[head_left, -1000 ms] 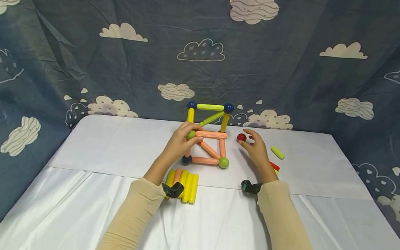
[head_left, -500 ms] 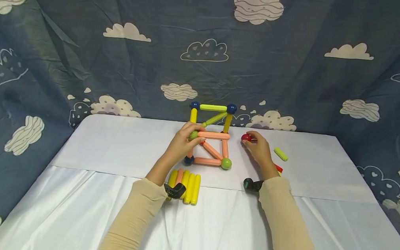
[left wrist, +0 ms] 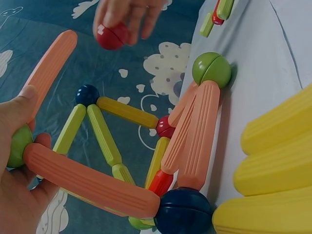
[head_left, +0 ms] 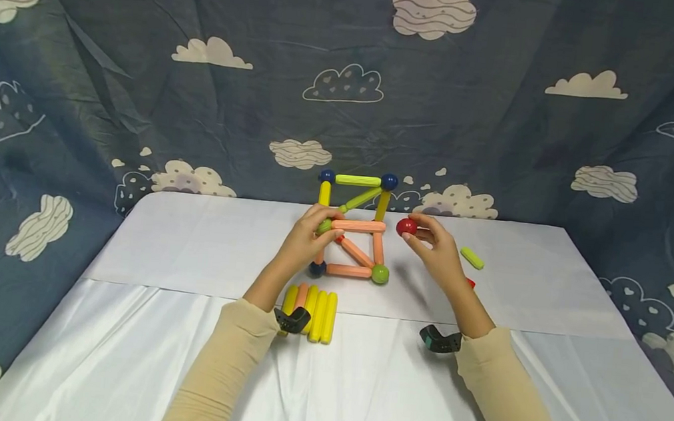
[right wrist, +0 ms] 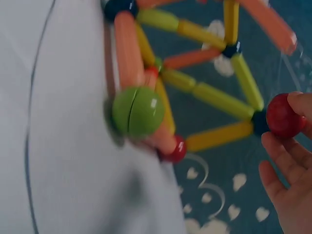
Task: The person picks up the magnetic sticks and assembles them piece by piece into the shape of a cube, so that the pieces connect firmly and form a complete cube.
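Note:
A frame of sticks and balls stands on the table, with dark blue balls (head_left: 389,182) at its back top and a green ball (head_left: 380,274) at the front right base. My left hand (head_left: 303,236) grips another green ball (left wrist: 20,145) at the front left upper corner. From that ball a salmon stick (head_left: 360,226) runs level to the right, its far end (right wrist: 288,43) free. My right hand (head_left: 437,251) pinches a red ball (head_left: 406,227) between thumb and fingers, raised above the table, a short gap from that free end.
Several yellow sticks (head_left: 318,316) and a salmon one (head_left: 301,296) lie side by side in front of the frame, under my left wrist. To the right lie a short lime stick (head_left: 472,258) and a red piece (head_left: 471,283), partly hidden by my right arm. A cloud-patterned cloth (head_left: 261,110) hangs behind.
My right hand has closed its fingers on the red ball, lifted it and brought it left toward the salmon stick's end. My left hand stays at the green ball.

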`<state>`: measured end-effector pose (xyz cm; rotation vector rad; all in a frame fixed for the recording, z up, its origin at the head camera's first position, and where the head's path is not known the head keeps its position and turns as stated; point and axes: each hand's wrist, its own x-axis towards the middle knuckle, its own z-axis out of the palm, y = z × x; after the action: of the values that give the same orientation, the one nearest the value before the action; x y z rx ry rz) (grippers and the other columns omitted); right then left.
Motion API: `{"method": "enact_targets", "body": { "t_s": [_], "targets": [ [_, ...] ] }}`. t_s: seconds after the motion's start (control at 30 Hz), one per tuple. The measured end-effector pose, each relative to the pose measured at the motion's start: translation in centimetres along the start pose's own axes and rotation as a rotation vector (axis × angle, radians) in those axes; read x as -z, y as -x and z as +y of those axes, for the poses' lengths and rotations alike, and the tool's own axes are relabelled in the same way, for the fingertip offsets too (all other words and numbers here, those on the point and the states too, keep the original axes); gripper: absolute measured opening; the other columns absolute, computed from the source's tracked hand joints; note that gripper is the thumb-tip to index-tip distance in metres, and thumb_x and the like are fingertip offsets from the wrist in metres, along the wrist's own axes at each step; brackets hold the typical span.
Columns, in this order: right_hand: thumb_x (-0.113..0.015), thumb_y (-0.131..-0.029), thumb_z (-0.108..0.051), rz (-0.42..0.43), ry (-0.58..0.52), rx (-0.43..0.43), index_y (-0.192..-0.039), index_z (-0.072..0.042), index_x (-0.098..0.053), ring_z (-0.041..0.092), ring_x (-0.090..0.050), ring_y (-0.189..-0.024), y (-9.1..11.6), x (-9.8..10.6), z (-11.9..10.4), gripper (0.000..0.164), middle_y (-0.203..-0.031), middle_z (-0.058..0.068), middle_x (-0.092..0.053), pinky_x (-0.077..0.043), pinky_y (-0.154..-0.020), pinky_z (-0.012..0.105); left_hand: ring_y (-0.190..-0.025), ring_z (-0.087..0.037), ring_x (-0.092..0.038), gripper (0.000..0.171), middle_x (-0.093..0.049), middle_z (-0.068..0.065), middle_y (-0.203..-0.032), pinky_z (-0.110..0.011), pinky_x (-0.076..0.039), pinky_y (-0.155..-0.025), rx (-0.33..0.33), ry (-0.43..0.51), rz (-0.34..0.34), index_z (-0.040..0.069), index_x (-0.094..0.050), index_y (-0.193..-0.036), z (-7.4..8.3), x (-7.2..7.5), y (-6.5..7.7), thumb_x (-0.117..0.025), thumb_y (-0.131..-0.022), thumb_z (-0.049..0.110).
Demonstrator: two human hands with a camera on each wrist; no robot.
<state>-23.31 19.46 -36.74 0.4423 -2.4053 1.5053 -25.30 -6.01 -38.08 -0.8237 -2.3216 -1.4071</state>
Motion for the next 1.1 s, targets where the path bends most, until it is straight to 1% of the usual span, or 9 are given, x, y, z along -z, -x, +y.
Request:
{"method": "enact_targets", "body": {
  "t_s": [0.13, 0.2, 0.33, 0.4, 0.57, 0.63, 0.8, 0.93, 1.1],
  "targets": [
    [-0.061, -0.085, -0.003, -0.031, -0.013, 0.076, -0.122, 0.005, -0.047, 0.029, -0.053, -0.099, 0.8, -0.1, -1.6, 0.040, -0.120, 0.017, -0.049, -0.044, -0.083, 0.019, -0.091, -0.013, -0.047, 0.025, -0.051, -0.002, -0.106, -0.027, -0.043, -0.077, -0.006, 0.000, -0.002, 0.009, -0.059, -0.108, 0.0, 0.0, 0.0, -0.062, -0.084, 0.017],
    [-0.061, -0.084, 0.000, -0.041, -0.023, 0.092, -0.121, 0.007, -0.047, 0.031, -0.053, -0.099, 1.1, -0.2, -2.5, 0.040, -0.119, 0.018, -0.049, -0.044, -0.083, 0.018, -0.091, -0.013, -0.046, 0.025, -0.051, -0.002, -0.106, -0.027, -0.042, -0.077, -0.010, 0.003, -0.005, 0.009, -0.059, -0.108, -0.1, 0.0, 0.0, -0.062, -0.084, 0.017],
    [-0.060, -0.084, 0.002, -0.051, -0.033, 0.112, -0.121, 0.008, -0.046, 0.031, -0.053, -0.099, 1.1, -0.5, -3.0, 0.041, -0.119, 0.019, -0.049, -0.043, -0.083, 0.018, -0.093, -0.013, -0.046, 0.024, -0.051, -0.003, -0.107, -0.027, -0.042, -0.080, -0.015, 0.009, -0.018, 0.009, -0.058, -0.108, -0.1, 0.0, -0.1, -0.061, -0.085, 0.017],
    [-0.060, -0.083, 0.003, -0.053, -0.036, 0.112, -0.122, 0.008, -0.046, 0.031, -0.054, -0.099, 1.1, -0.6, -3.1, 0.042, -0.120, 0.019, -0.048, -0.044, -0.084, 0.021, -0.094, -0.013, -0.046, 0.024, -0.050, -0.003, -0.107, -0.027, -0.042, -0.080, -0.015, 0.010, -0.024, 0.009, -0.058, -0.108, -0.1, 0.0, -0.1, -0.060, -0.085, 0.017],
    [-0.063, -0.082, 0.002, -0.038, -0.042, 0.080, -0.128, 0.007, -0.037, 0.031, -0.052, -0.102, 1.6, -0.9, -2.9, 0.053, -0.122, 0.020, -0.045, -0.042, -0.089, 0.040, -0.091, -0.013, -0.046, 0.025, -0.050, -0.002, -0.107, -0.027, -0.042, -0.077, -0.015, 0.002, -0.023, 0.009, -0.058, -0.108, -0.2, 0.0, 0.0, -0.060, -0.085, 0.017],
    [-0.063, -0.081, 0.002, -0.019, -0.063, 0.057, -0.130, 0.006, -0.032, 0.034, -0.050, -0.103, 2.2, -1.0, -2.8, 0.058, -0.122, 0.021, -0.042, -0.039, -0.090, 0.045, -0.090, -0.013, -0.045, 0.024, -0.050, -0.002, -0.107, -0.027, -0.042, -0.076, -0.018, 0.001, -0.023, 0.009, -0.058, -0.108, -0.3, 0.0, 0.0, -0.060, -0.085, 0.017],
    [-0.063, -0.079, 0.006, 0.007, -0.118, 0.010, -0.126, 0.008, -0.027, 0.039, -0.047, -0.101, 4.7, -2.0, -2.4, 0.060, -0.118, 0.026, -0.036, -0.038, -0.088, 0.049, -0.089, -0.014, -0.045, 0.023, -0.050, -0.003, -0.107, -0.027, -0.042, -0.076, -0.027, 0.003, -0.028, 0.009, -0.058, -0.108, -0.3, 0.0, 0.1, -0.060, -0.085, 0.015],
    [-0.065, -0.078, 0.006, -0.075, -0.137, 0.006, -0.127, 0.009, -0.028, 0.043, -0.047, -0.097, 6.5, -3.4, -1.5, 0.061, -0.112, 0.030, -0.038, -0.040, -0.084, 0.051, -0.089, -0.014, -0.045, 0.024, -0.051, -0.003, -0.107, -0.028, -0.042, -0.075, -0.035, 0.001, -0.024, 0.007, -0.058, -0.108, -0.3, 0.0, 0.0, -0.061, -0.085, 0.015],
    [-0.072, -0.076, -0.008, -0.252, -0.137, -0.035, -0.134, -0.003, -0.028, 0.034, -0.051, -0.091, 7.8, -5.6, 0.7, 0.072, -0.111, 0.024, -0.043, -0.044, -0.081, 0.045, -0.090, -0.014, -0.046, 0.025, -0.051, -0.003, -0.107, -0.028, -0.041, -0.075, -0.034, -0.003, -0.022, 0.006, -0.058, -0.108, -0.2, -0.1, 0.0, -0.061, -0.085, 0.016]
  ]
}}
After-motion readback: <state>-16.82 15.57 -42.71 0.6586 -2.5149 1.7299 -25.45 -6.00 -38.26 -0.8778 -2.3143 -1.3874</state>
